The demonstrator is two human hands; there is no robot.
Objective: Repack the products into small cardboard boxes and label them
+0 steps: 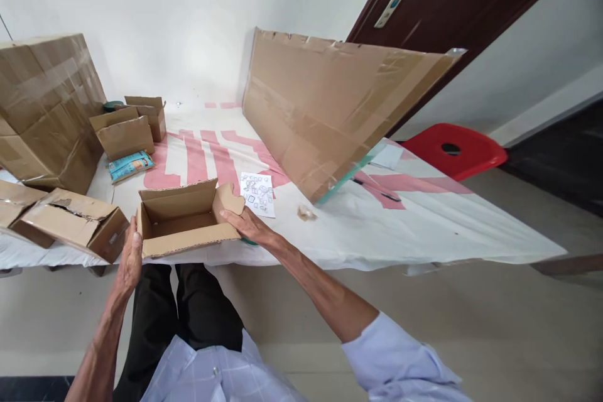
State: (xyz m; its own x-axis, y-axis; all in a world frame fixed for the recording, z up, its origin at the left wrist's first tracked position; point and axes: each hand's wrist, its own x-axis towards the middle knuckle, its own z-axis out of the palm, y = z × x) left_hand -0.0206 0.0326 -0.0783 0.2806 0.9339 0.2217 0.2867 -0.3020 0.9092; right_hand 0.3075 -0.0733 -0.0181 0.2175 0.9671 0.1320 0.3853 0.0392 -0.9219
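Note:
An open cardboard box (186, 243) is held between my two hands at the table's front edge. Its inside faces up and looks bare. My left hand (130, 257) presses flat along the box's left end, fingers straight up. At the right end, my right hand (245, 225) grips the wall below a raised flap (232, 200), its fingers partly hidden. Just beyond that hand lies a white sheet with small drawings (257, 193). Part of a green round thing (249, 241) shows beneath my right wrist.
Taped cartons (78, 221) sit at the left, before a large box (51, 113). Small open boxes (125, 135) and a blue packet (130, 166) lie behind. A big cardboard panel (325, 110) stands across the table (424, 232). A red stool (452, 149) is beyond the right side.

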